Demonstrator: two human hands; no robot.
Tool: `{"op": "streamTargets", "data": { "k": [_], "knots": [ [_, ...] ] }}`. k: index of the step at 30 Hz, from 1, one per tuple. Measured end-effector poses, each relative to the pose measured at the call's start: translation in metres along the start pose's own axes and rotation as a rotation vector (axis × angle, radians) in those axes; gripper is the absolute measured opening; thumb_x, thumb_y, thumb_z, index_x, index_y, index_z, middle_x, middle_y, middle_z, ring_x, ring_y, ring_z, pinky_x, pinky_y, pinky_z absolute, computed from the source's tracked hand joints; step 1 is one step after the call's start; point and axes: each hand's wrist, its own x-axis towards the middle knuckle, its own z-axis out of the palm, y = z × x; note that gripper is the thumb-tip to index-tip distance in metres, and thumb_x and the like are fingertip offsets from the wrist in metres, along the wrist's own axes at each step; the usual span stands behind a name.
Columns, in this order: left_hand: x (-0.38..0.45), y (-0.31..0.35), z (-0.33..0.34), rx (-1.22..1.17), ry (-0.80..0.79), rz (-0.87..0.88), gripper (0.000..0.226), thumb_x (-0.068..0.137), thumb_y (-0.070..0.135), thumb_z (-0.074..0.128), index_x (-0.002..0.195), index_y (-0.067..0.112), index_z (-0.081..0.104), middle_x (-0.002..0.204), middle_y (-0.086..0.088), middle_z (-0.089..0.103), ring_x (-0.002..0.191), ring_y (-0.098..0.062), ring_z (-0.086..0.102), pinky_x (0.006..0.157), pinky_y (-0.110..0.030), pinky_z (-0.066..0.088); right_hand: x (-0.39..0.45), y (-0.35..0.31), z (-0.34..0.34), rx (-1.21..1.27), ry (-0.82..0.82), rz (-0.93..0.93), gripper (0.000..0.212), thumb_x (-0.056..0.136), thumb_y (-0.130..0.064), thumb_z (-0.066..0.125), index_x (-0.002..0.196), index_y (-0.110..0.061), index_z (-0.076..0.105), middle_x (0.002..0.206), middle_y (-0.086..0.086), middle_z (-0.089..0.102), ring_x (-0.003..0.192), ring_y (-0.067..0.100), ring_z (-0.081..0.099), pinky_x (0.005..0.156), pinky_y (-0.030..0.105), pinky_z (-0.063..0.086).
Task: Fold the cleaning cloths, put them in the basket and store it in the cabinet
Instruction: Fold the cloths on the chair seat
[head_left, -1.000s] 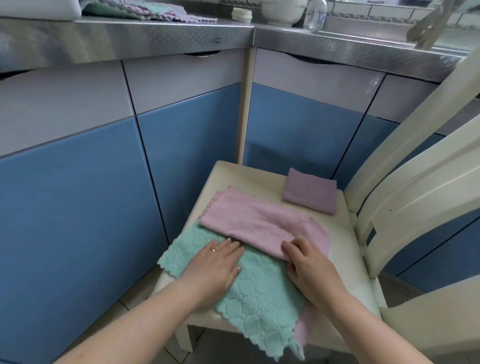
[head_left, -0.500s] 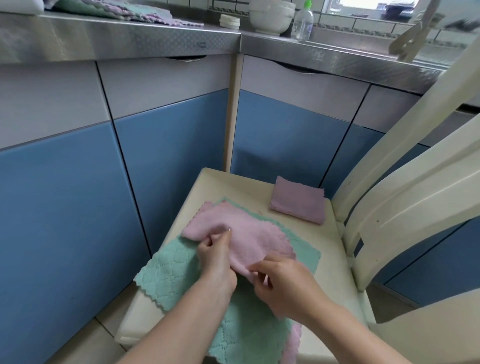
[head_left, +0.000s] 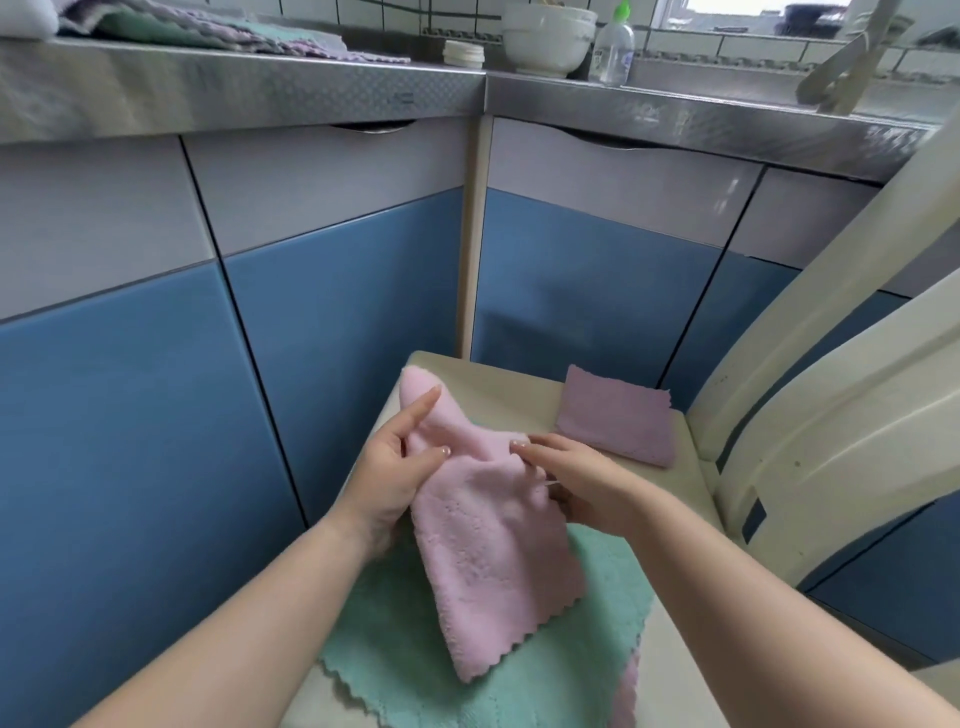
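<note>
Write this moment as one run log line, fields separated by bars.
step: folding | left hand: holds pink cloth | right hand: pinches pink cloth | folded: purple cloth on chair

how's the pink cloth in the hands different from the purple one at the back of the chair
The pink cloth is lifted and held by both hands, the left hand and right hand; the purple cloth lies untouched on the chair seat. The pink cloth hangs loose and rumpled; the purple cloth is a neat folded square. Pink looks larger and paler. Both have fluffy texture.
</note>
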Motion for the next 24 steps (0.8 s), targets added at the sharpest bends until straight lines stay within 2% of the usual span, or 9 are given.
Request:
{"op": "streamTargets", "data": {
  "k": [3, 7, 11, 13, 15, 17, 20, 22, 24],
  "knots": [
    [0.004, 0.018, -0.002, -0.207, -0.113, -0.022, 0.054, 0.09, -0.005, 0.051, 0.129, 0.032, 0.053, 0.117, -0.009, 0.064, 0.093, -0.016, 0.065, 0.08, -0.027, 0.056, -0.011, -0.004, -0.002, 0.288, -0.202, 0.037, 0.041, 0.082, -0.047, 0.063, 0.111, -0.018, 0.062, 0.086, 0.006, 0.053, 0.067, 0.015, 0.05, 0.059, 0.025, 0.048],
    [0.004, 0.026, 0.0, -0.421, -0.316, -0.081, 0.054, 0.084, -0.004, 0.05, 0.129, 0.026, 0.055, 0.12, -0.006, 0.065, 0.096, -0.018, 0.066, 0.082, -0.029, 0.056, -0.025, 0.001, 0.003, 0.414, -0.388, -0.027, 0.065, 0.071, -0.06, 0.064, 0.124, -0.022, 0.06, 0.111, 0.006, 0.057, 0.088, 0.016, 0.05, 0.076, 0.028, 0.043],
    [-0.004, 0.029, 0.003, -0.451, -0.347, -0.119, 0.057, 0.077, -0.002, 0.053, 0.127, 0.024, 0.057, 0.124, -0.001, 0.064, 0.104, -0.019, 0.065, 0.083, -0.029, 0.056, -0.036, 0.001, 0.008, 0.571, -0.299, -0.353, 0.064, 0.075, -0.044, 0.07, 0.127, -0.01, 0.055, 0.12, 0.018, 0.056, 0.104, 0.028, 0.053, 0.083, 0.036, 0.044],
    [-0.007, 0.035, 0.002, -0.466, -0.366, -0.091, 0.058, 0.078, -0.004, 0.054, 0.129, 0.024, 0.055, 0.122, 0.001, 0.065, 0.11, -0.021, 0.062, 0.091, -0.032, 0.051, -0.041, -0.001, 0.005, 0.624, -0.255, -0.495, 0.062, 0.076, -0.027, 0.073, 0.132, -0.013, 0.05, 0.118, 0.017, 0.059, 0.097, 0.027, 0.059, 0.077, 0.034, 0.051],
    [-0.006, 0.041, 0.002, -0.442, -0.36, -0.075, 0.056, 0.083, -0.006, 0.056, 0.129, 0.026, 0.055, 0.121, 0.001, 0.066, 0.111, -0.022, 0.061, 0.092, -0.035, 0.05, -0.043, -0.005, 0.001, 0.598, -0.125, -0.548, 0.06, 0.083, -0.007, 0.059, 0.138, -0.022, 0.041, 0.122, 0.011, 0.061, 0.095, 0.022, 0.063, 0.074, 0.031, 0.055],
    [0.004, 0.035, 0.003, -0.275, -0.26, -0.073, 0.056, 0.085, -0.004, 0.056, 0.13, 0.029, 0.052, 0.118, 0.003, 0.067, 0.109, -0.019, 0.063, 0.089, -0.032, 0.054, -0.033, -0.006, -0.001, 0.505, 0.043, -0.511, 0.068, 0.089, 0.003, 0.051, 0.143, -0.034, 0.031, 0.117, -0.001, 0.065, 0.094, 0.017, 0.066, 0.073, 0.029, 0.055],
    [0.022, 0.002, 0.0, 0.032, -0.09, -0.154, 0.063, 0.087, -0.006, 0.056, 0.141, 0.024, 0.042, 0.128, 0.001, 0.059, 0.107, -0.015, 0.061, 0.089, -0.03, 0.051, -0.008, 0.004, -0.001, 0.292, 0.258, -0.294, 0.069, 0.092, -0.011, 0.056, 0.146, -0.039, 0.021, 0.111, -0.003, 0.065, 0.073, 0.013, 0.063, 0.055, 0.024, 0.048],
    [0.027, -0.022, -0.009, 0.124, -0.063, -0.269, 0.065, 0.087, -0.007, 0.052, 0.144, 0.02, 0.037, 0.139, 0.001, 0.049, 0.113, -0.017, 0.057, 0.09, -0.032, 0.049, 0.007, 0.022, -0.002, 0.181, 0.26, -0.152, 0.07, 0.091, -0.023, 0.059, 0.146, -0.038, 0.02, 0.095, -0.001, 0.061, 0.061, 0.014, 0.048, 0.05, 0.025, 0.035],
    [0.028, -0.035, -0.016, 0.163, -0.056, -0.291, 0.066, 0.086, -0.01, 0.05, 0.145, 0.016, 0.035, 0.149, 0.005, 0.036, 0.126, -0.016, 0.048, 0.096, -0.034, 0.048, 0.014, 0.038, -0.002, 0.074, 0.24, -0.118, 0.072, 0.088, -0.027, 0.063, 0.146, -0.038, 0.022, 0.104, 0.001, 0.056, 0.07, 0.014, 0.053, 0.057, 0.026, 0.04]
  ]
}}
